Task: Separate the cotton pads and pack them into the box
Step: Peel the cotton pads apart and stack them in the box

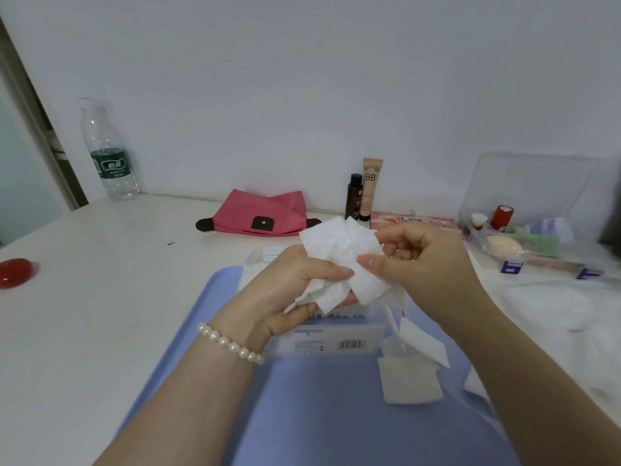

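Forearms came in from the near edge, a pearl bracelet (232, 344) on the left wrist. Left hand (285, 287) gripped a crumpled wad of pads (339, 260), thumb curled over it and fingers underneath. Right hand (423, 260) pinched the wad's right edge between thumb and forefinger. Both grips were clamped on the same wad, held in the air.

Key relation: the wad hung directly above the box (336, 338), which sat on the blue tray (319, 415) with white pads standing on edge inside. The wad's long axis ran from upper right down to lower left, across both grips. Left hand looked nearer the box opening; my guess was that the right would peel a pad off sideways and the drop would be straight down.

Loose pads (411, 381) lay flat on the tray just right of the box, well below the hands.

White tabletop (100, 297) against a plain wall. At the back: water bottle (109, 153), pink pouch (262, 216), dark bottle (354, 196) touching a BB tube (369, 188). Clear organiser (524, 210) far right, red lump (15, 272) far left.
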Tool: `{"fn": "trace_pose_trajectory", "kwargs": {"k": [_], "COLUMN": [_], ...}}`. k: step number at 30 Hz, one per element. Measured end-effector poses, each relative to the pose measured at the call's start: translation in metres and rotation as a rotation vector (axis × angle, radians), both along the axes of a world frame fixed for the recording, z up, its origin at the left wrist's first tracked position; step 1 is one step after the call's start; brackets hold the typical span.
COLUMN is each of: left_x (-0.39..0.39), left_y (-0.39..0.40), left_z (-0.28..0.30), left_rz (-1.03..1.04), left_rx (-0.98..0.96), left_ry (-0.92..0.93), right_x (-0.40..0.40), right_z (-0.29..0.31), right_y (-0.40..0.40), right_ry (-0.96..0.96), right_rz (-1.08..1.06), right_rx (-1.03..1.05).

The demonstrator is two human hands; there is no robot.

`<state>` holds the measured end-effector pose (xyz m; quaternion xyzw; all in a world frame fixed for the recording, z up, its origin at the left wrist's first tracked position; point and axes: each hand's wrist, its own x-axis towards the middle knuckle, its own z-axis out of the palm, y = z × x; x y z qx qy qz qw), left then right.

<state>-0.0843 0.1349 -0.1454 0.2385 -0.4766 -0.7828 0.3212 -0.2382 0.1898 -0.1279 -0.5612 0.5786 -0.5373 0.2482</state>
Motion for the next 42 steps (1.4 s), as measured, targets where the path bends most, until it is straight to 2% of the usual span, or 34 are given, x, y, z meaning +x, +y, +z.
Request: {"fn": "trace_pose_trajectory", "kwargs": {"k": [4,8,13,17,19,24,32,42], "left_x": [0.002,0.003,0.000,0.002,0.003,0.002,0.003,0.002], "left_y": [0.001,0.001,0.004,0.003,0.003,0.004,0.006,0.005], "left_z": [0.000,0.000,0.005,0.008,0.008,0.007,0.008,0.006], "left_rz": [-0.004,0.017,0.017,0.090,0.119,0.163,0.154,0.144], "left_rx": [-0.053,-0.071,0.004,0.100,0.112,0.073,-0.056,-0.018], "left_ry": [-0.053,-0.085,-0.025,0.014,-0.001,-0.095,-0.277,-0.287], "right_x": [0.000,0.001,0.003,-0.019,-0.038,-0.056,-0.041,-0.027], "right_z": [0.001,0.002,0.001,0.014,0.018,0.017,0.015,0.009], "right_y": [0.001,0.002,0.003,0.004,0.003,0.006,0.007,0.002], "right_ry": [0.028,-0.068,0.002,-0.398,-0.500,-0.346,0.029,0.017], "right_rz": [0.032,0.070,0.029,0.165,0.265,0.386,0.416,0.308], "right_rx": [0.026,0.042,-0.108,-0.154,-0.096,0.094,0.272,0.305]}}
